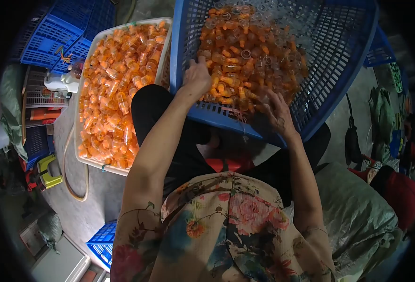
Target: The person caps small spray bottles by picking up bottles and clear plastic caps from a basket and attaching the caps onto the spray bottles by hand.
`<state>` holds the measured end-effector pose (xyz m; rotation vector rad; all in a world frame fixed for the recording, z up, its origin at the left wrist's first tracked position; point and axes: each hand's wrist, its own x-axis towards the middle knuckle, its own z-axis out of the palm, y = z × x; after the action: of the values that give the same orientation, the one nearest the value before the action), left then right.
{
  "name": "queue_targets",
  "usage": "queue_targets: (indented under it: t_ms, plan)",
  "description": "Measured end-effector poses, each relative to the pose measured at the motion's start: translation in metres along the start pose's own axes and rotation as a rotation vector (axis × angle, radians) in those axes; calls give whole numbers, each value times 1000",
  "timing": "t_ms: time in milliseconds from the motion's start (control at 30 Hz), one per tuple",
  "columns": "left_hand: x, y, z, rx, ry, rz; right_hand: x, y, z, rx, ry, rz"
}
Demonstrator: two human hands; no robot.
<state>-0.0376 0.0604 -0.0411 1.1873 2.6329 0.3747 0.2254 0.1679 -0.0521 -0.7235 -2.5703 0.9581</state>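
A blue plastic basket [187, 33] with slotted walls rests tilted over my lap. Inside it lies a heap of small orange-capped bottles [233, 70], with clear plastic rings or pieces [283, 23] toward the far side. My left hand [197, 79] is at the heap's left edge by the basket wall, its fingers curled; what they hold, if anything, is hidden. Over the near right part of the heap, my right hand [278, 113] has its fingers apart, close to the bottles. The area under its fingers is dark and blurred.
To the left stands a white tub [80, 136] full of similar orange-capped bottles. Blue crates [64, 35] are stacked behind it. A hose [66, 174] and a yellow-green plastic object [49, 173] are on the floor. A green sack [358, 207] sits at my right.
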Motion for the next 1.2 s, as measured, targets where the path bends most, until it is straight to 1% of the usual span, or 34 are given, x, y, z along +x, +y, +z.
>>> queue_targets:
  t_ms: [33,100,133,200,233,267,300,333,367,400,433,467,500,533,600,633,667,700,733,767,800,833,867,900,933,967,1000,1067,1133,1167,1200]
  plan:
    - [-9,0,-17,4,-8,6,-6,0,-4,60,30,-10]
    - [-33,1,-49,-765,-203,27,-17,-12,-12,122,61,-16]
    - [-45,-1,-49,-762,-209,32,-21,-26,-16,157,63,18]
    - [-71,-3,-46,-1293,-654,-2,-20,-49,-24,189,60,50]
    - [-82,2,-45,-1294,-658,0,-19,-59,-27,169,50,-107]
    - [-92,9,-42,-1469,-825,-79,-20,-66,-29,148,39,-260]
    - [-99,14,-40,-1639,-995,-161,-22,-71,-29,143,42,-254]
    - [-102,16,-37,-1638,-1004,-156,-24,-75,-29,124,-4,-313]
    - [-105,17,-34,-1763,-1114,-265,-26,-77,-32,105,-52,-372]
    - [-108,18,-31,-1885,-1221,-381,-27,-80,-36,98,-53,-368]
    - [-110,18,-25,-1889,-1228,-376,-27,-82,-41,-16,-65,-433]
    - [-112,17,-20,-1925,-1271,-443,-27,-85,-46,-130,-77,-498]
    - [-114,18,-18,-1957,-1313,-513,-28,-87,-51,-134,-79,-495]
    - [-114,19,-17,-1957,-1317,-511,-29,-90,-56,-153,-107,-510]
    - [-116,22,-18,-2078,-1518,-509,-31,-94,-61,-167,-137,-526]
    - [-117,24,-20,-2078,-1517,-510,-31,-96,-63,-215,-142,-592]
    - [-118,27,-23,-2020,-1485,-497,-32,-97,-64,-265,-150,-659]
    - [-120,31,-26,-1965,-1451,-483,-34,-94,-58,-266,-153,-661]
    - [-122,39,-33,-1967,-1454,-483,-38,-88,-46,-58,-75,-490]
    - [-125,48,-42,-1711,-1149,-223,-41,-86,-37,147,5,-313]
    - [-129,53,-46,-1433,-847,6,-43,-91,-34,147,5,-309]
    - [-131,52,-42,-1435,-843,8,-42,-95,-32,425,-38,-43]
    - [-134,50,-34,-1268,-517,241,-41,-100,-30,697,-78,233]
    - [-135,52,-34,-1073,-196,454,-39,-105,-26,697,-74,235]
    - [-134,48,-39,-1070,-196,454,-35,-110,-21,804,-86,239]
    - [-134,36,-50,-964,-119,518,-33,-114,-16,913,-99,244]
    - [-134,25,-64,-855,-47,581,-29,-115,-10,918,-98,247]
    - [-136,-4,-91,-663,171,521,-10,-105,3,842,-89,260]
    - [-134,-43,-121,-338,417,341,13,-47,11,75,45,119]
    - [-132,-50,-133,-42,573,329,19,-26,13,-184,89,215]
    - [-128,-55,-141,260,718,308,22,-6,20,-176,83,204]
